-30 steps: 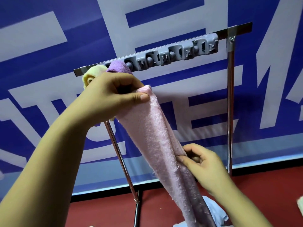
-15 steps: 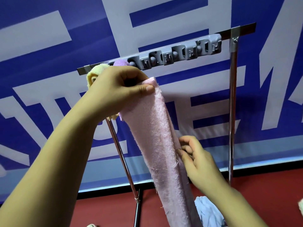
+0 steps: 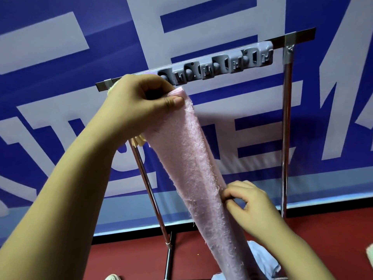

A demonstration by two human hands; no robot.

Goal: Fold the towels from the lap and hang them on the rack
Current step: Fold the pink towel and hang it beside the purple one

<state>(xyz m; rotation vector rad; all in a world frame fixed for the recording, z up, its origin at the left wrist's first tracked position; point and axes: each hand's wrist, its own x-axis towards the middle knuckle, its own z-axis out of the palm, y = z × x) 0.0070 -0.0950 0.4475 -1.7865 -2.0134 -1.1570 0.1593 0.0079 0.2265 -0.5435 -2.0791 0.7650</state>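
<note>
A long folded pink towel (image 3: pixel 187 162) hangs stretched in front of the metal rack (image 3: pixel 290 37). My left hand (image 3: pixel 141 104) grips its top end just below the rack's top bar, next to the grey hook strip (image 3: pixel 218 65). My right hand (image 3: pixel 250 207) pinches the towel's right edge lower down. A yellow towel (image 3: pixel 139 141) on the bar shows only in bits around my left hand. The purple towel on the bar is almost wholly hidden.
The rack stands on chrome legs (image 3: pixel 286 126) before a blue and white banner (image 3: pixel 60 98). A light blue cloth (image 3: pixel 262 259) lies low behind the pink towel, over the red floor (image 3: pixel 131 257). A shoe tip (image 3: pixel 112 277) shows at the bottom edge.
My left hand has lifted the towel's top end closer to the top bar, hiding the purple towel. My right hand has slid up along the towel's right edge.
</note>
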